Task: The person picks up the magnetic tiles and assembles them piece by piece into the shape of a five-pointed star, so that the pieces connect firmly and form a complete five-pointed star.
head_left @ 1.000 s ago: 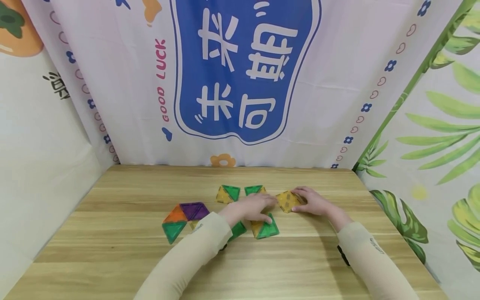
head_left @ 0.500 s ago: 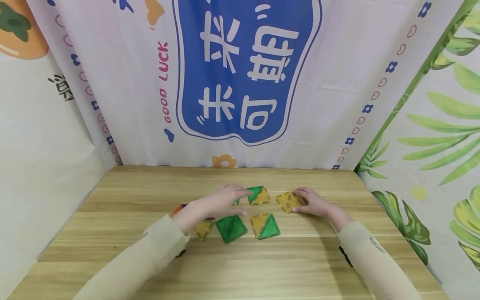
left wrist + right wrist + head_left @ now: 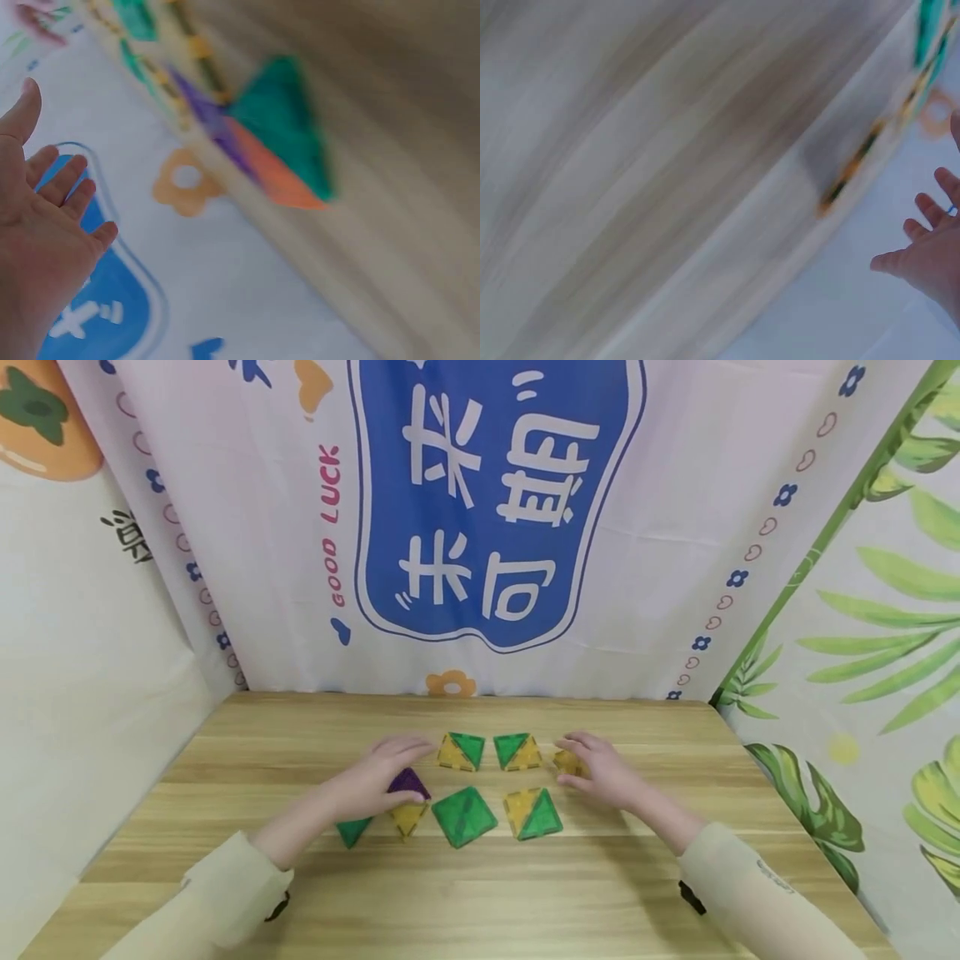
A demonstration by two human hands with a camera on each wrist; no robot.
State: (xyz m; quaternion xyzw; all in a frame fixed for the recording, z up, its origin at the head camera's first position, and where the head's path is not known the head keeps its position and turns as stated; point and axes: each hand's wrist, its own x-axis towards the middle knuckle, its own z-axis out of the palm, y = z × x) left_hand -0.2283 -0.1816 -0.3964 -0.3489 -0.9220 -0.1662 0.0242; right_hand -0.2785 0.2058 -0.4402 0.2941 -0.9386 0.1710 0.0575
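Flat translucent magnetic tiles lie on the table. With fingers spread and holding nothing, my left hand [image 3: 367, 785] hovers over the left-hand group in the head view, partly hiding a purple triangle tile [image 3: 408, 783] and a green triangle tile [image 3: 352, 831]. The left wrist view shows that green triangle [image 3: 281, 124] beside an orange triangle tile [image 3: 274, 169], with the same left hand [image 3: 56, 202] open. My right hand [image 3: 603, 770] is over a yellow square tile [image 3: 567, 763], covering its right part. Its fingers are also spread in the right wrist view, apart from the yellow tile [image 3: 853, 169].
Between the hands lie two green-and-yellow squares, the left one [image 3: 461, 752] and the right one [image 3: 517, 752]. Nearer are a green square [image 3: 465, 817], another green-and-yellow square [image 3: 533, 813] and a yellow triangle [image 3: 409, 817]. A printed curtain [image 3: 285, 610] hangs behind the wooden table [image 3: 480, 902].
My left hand has swept left from the right-hand tiles to the purple triangle. My right hand has shifted slightly left, its fingers leaving the yellow square's edge and passing over it.
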